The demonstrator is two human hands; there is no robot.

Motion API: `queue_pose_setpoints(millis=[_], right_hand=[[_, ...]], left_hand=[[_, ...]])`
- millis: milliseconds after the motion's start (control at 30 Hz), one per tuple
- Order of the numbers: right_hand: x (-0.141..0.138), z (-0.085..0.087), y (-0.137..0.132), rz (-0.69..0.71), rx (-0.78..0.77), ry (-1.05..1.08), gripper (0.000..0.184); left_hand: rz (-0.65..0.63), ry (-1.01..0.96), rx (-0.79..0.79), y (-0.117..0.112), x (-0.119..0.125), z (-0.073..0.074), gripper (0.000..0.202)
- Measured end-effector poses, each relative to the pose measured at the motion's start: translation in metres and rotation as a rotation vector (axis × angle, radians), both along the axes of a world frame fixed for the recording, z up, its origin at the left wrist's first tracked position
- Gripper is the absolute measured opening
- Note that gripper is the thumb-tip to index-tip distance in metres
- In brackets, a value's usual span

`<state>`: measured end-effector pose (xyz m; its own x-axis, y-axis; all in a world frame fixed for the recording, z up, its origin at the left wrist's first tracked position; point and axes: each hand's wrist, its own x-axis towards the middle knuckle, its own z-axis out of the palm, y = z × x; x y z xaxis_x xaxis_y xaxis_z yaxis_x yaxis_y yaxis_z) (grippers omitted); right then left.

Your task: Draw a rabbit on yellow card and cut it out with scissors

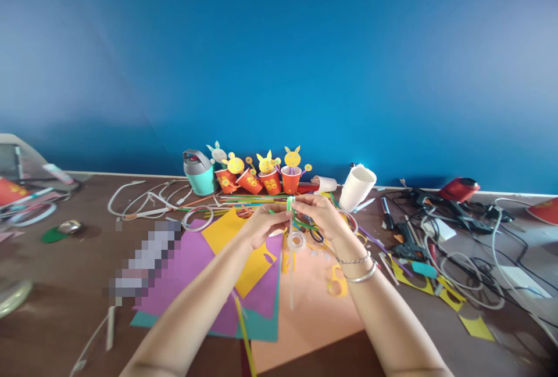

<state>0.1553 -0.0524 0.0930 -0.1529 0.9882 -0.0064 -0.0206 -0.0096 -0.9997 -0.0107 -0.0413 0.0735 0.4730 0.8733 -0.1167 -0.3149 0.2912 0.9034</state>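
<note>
In the middle of the head view, a long pale translucent stick hangs upright, with a small green piece at its top. Fingers of my left hand are pinched at the upper end from the left. My right hand closes on the same end from the right, its fingertips at the green piece. How the two parts join is too small to tell. A clear tape roll shows just behind the stick. Below lies peach paper, beside purple paper and yellow paper.
Along the blue wall stand red paper cups with yellow paper animal figures, a teal container and white cups. Coloured straws lie before them. Glue guns, tangled cables and yellow scraps occupy the right side.
</note>
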Motion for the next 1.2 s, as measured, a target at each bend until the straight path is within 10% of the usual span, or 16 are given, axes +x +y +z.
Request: queue_pose_setpoints(millis=[300, 633, 900, 1200], right_hand=[[-0.001, 0.002, -0.001, -0.037, 0.04, 0.107, 0.03], [0.018, 0.002, -0.001, 0.269, 0.074, -0.187, 0.034], [0.005, 0.007, -0.002, 0.043, -0.004, 0.132, 0.033], [0.003, 0.006, -0.006, 0.068, -0.047, 0.155, 0.035]], left_hand=[[0.103, -0.049, 0.043, 0.001, 0.001, 0.001, 0.027], [-0.191, 0.21, 0.097, 0.007, -0.013, -0.004, 0.034], [0.174, -0.057, 0.143, -0.001, 0.005, -0.002, 0.031], [0.039, -0.088, 0.143, -0.002, -0.001, -0.002, 0.031]])
